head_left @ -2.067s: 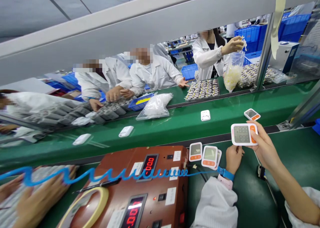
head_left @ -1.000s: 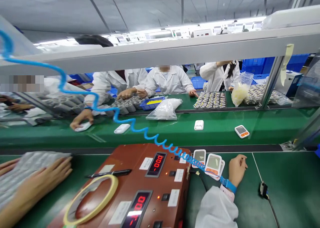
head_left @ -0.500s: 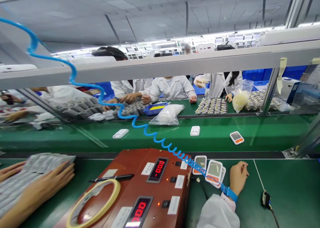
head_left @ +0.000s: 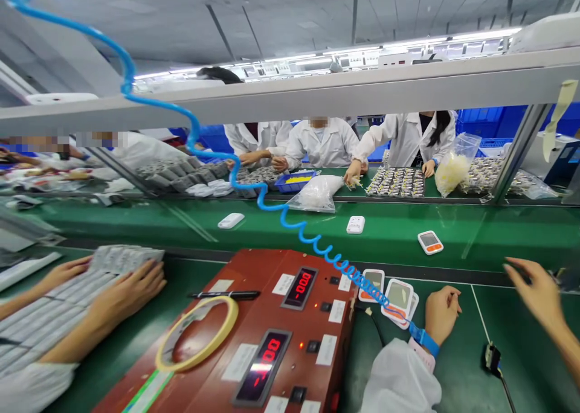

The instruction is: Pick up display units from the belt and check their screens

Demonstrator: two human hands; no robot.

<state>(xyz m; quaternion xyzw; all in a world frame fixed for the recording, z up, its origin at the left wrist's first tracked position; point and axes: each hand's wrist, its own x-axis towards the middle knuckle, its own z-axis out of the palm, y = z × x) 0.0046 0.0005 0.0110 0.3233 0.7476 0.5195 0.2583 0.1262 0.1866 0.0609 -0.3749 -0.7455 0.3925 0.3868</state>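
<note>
My left hand point(head_left: 441, 314), with a blue wrist strap and a white sleeve, rests on the green bench with its fingers curled in. No object shows in it. Just left of it lie several white-and-orange devices with grey screens point(head_left: 399, 296), partly overlapping. My right hand point(head_left: 537, 292) reaches in from the right edge, thumb and fingers apart, empty, above the bench near its far strip. A small black connector on a cable point(head_left: 492, 357) lies between my hands. The blue coiled cord point(head_left: 312, 239) runs from the strap to the upper left.
A brown box with red displays point(head_left: 272, 316) carries a tape roll point(head_left: 226, 334) and a black pen point(head_left: 226, 294). At left, a co-worker's hands hold a stack of grey parts point(head_left: 86, 286). White devices point(head_left: 356, 224) lie on the green belt point(head_left: 290, 226). People in white coats work opposite.
My right hand has come into view from the right. My left hand stays in place, while the whole view has shifted. A person opposite has reached down toward the clear bag.
</note>
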